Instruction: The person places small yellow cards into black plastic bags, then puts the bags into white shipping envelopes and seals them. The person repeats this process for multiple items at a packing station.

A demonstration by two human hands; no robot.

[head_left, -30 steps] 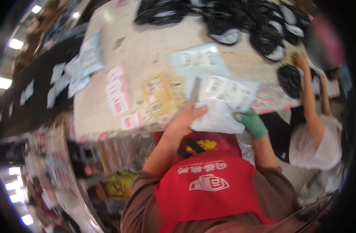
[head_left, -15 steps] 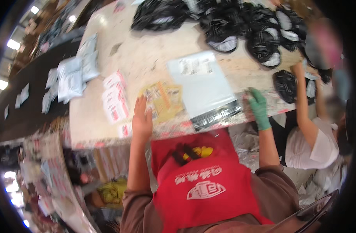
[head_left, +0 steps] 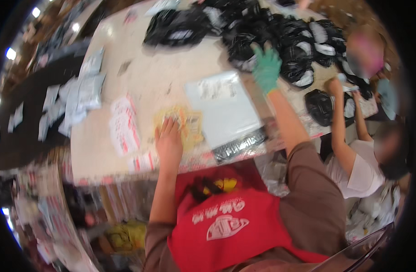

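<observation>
My bare left hand (head_left: 169, 137) lies with fingers extended on the yellow printed packets (head_left: 192, 125) near the table's front edge. In a green glove, my right hand (head_left: 266, 68) reaches far across the table, fingers spread, over a black plastic-wrapped bundle (head_left: 238, 51) with a white label. Whether its fingertips touch the bundle I cannot tell. Between my arms a stack of pale grey mailer bags (head_left: 226, 106) lies flat, its black strip toward me. Left of the yellow packets are white-and-red printed slips (head_left: 124, 127).
More black bundles (head_left: 176, 34) fill the table's far side. Pale parcels (head_left: 83, 97) lie at the left, over a dark conveyor-like surface (head_left: 24, 131). On the right a co-worker's hand (head_left: 335, 87) is at another black bundle (head_left: 318, 107).
My right hand has moved forward and left from beside the mailer bags to the black bundles. My left hand has come down onto the yellow packets. The view has shifted slightly.
</observation>
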